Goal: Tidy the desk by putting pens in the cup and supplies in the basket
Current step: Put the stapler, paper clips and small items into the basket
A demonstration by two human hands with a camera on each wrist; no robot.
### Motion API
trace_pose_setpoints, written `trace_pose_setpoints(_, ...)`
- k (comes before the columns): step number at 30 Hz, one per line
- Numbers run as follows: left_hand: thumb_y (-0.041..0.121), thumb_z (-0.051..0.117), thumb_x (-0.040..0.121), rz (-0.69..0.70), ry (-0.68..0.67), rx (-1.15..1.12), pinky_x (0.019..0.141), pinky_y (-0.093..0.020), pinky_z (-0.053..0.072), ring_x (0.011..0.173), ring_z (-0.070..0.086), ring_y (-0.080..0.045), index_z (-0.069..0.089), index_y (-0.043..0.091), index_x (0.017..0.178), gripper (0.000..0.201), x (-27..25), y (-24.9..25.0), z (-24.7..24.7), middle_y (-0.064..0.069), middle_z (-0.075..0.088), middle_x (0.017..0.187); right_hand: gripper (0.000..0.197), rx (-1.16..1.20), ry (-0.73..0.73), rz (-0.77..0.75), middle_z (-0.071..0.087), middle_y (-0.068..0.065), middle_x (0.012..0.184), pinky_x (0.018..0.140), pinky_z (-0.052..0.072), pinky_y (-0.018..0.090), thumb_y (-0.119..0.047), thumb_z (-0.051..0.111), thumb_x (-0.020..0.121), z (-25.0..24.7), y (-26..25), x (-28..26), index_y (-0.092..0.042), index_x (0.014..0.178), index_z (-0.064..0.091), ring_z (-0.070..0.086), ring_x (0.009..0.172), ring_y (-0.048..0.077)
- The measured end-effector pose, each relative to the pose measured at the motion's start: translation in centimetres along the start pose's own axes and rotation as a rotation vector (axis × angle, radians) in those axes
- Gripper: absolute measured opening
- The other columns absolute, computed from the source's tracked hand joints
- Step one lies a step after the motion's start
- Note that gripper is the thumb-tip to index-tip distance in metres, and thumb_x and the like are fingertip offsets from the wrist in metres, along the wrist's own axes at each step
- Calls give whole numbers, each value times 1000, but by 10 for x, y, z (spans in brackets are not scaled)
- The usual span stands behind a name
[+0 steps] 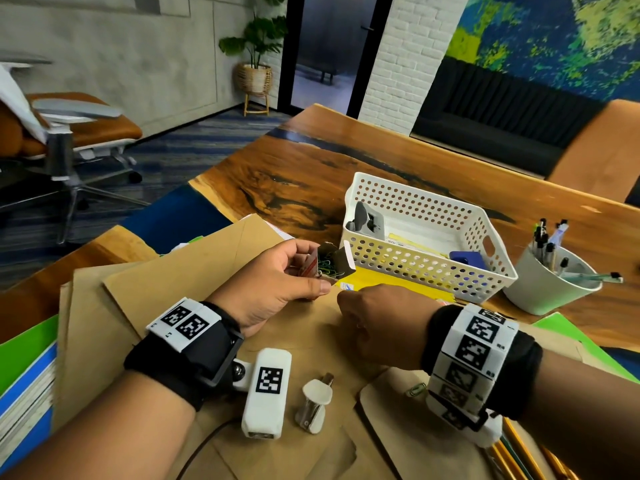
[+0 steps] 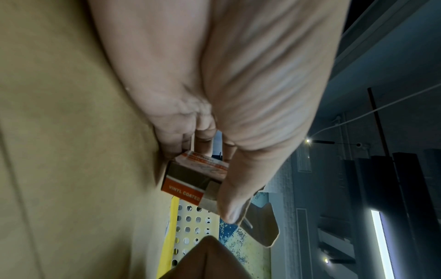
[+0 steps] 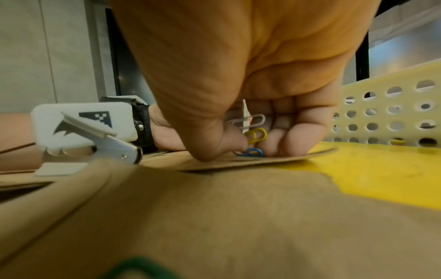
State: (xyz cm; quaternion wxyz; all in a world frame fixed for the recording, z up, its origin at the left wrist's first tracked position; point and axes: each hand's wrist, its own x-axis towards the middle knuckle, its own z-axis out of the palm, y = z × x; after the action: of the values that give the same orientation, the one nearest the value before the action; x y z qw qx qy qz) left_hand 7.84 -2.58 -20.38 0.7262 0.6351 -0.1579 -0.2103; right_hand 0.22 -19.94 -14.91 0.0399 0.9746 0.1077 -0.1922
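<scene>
Left hand (image 1: 277, 282) holds an open clip box (image 1: 329, 265) near the basket (image 1: 426, 237). Right hand (image 1: 377, 323) pinches loose clips (image 3: 253, 139) off the envelope (image 3: 214, 217); light, slippery, best gathered in fingertips.

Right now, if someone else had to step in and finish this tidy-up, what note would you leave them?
Left hand: holds the open clip box.
Right hand: pinching loose paper clips off the envelopes.
Done: pens in the cup; a few supplies in the basket.
Left: box the clips, put the box in the basket; staple remover and one green clip remain out.
</scene>
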Motion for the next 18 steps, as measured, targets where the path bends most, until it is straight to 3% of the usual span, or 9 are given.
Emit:
trace_pose_setpoints(2,12,86,65,-1,0,-3,98,-47,56,100,65,-19,64,18,123,62,-1,1,0,-9,65,111,16,4,17,-2,59,3,87,65,53,37,-25,61,86,-5,0,-2,-25,94,47,57,78,27)
trace_pose_setpoints(4,4,86,72,5,-6,-15,99,-49,55,100,66,-20,65,17,122,56,-1,0,0,-12,67,111,16,31,82,-11,56,-1,79,57,47,34,-21,62,84,-16,-2,-10,-26,87,47,55,71,23)
trace_pose_setpoints(8,1,81,78,10,-36,-11,88,-38,55,94,63,-22,65,14,122,49,-3,3,0,-23,67,107,22,155,358,-102,53,-9,70,49,37,22,-14,69,79,-54,-17,-29,-25,83,51,52,61,12)
trace_pose_setpoints(11,-2,79,79,5,-69,-4,86,-32,54,95,64,-19,65,13,120,46,-4,4,-1,-19,69,104,23,128,510,-159,52,-10,69,49,34,23,-16,71,79,-76,-27,-21,-26,81,50,50,59,11)
trace_pose_setpoints(14,-6,77,79,4,-58,4,81,-27,53,89,63,-16,66,13,115,42,-4,3,-1,-9,67,96,22,11,457,-115,49,-8,67,51,37,26,-15,66,80,-81,-28,5,-25,79,47,49,61,20)
trace_pose_setpoints(18,-6,80,78,0,-17,-8,82,-36,54,88,62,-19,66,10,118,45,-1,2,0,-10,66,99,11,-107,338,-31,56,-2,75,56,38,25,-14,63,84,-87,-25,25,-23,88,58,56,73,26)
